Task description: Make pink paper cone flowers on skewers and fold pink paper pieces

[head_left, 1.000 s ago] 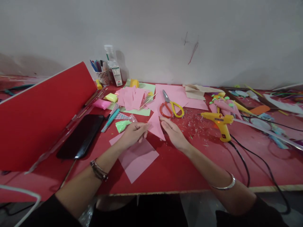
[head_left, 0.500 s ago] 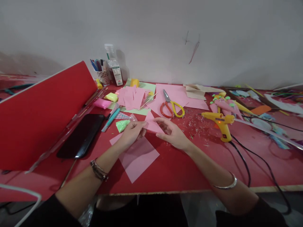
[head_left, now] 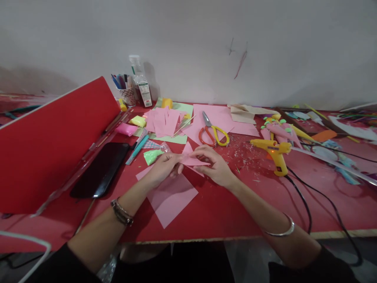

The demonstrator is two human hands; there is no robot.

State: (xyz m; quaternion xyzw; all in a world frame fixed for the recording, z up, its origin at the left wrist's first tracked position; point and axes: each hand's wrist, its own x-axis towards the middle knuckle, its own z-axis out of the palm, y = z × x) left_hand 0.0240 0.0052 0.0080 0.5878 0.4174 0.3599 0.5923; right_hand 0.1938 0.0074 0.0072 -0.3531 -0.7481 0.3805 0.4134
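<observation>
A folded piece of pink paper (head_left: 193, 160) is held above the red table (head_left: 224, 220) between my two hands. My left hand (head_left: 165, 167) pinches its left side between thumb and fingers. On the right side, my right hand (head_left: 214, 164) grips a flap of it, with the fingers partly curled behind. One corner of the paper points up and away, and another flap spreads toward the right hand. Below my left hand a square pink sheet (head_left: 173, 200) lies flat on the table. The scissors (head_left: 214, 131) with red and yellow handles rest just beyond my right hand.
A yellow hot glue gun (head_left: 273, 151) with a cord stands at right, near scattered scraps. Left are a black phone (head_left: 101, 169), a teal cutter (head_left: 137, 149) and a tilted red board (head_left: 59, 145). Behind stand a pen cup (head_left: 128, 95), a bottle (head_left: 143, 88) and pink strips (head_left: 165, 122).
The folded paper has opened out on its right side: a flap now stands apart from the layer below. My right fingers have shifted slightly; the left hand stays nearly in place.
</observation>
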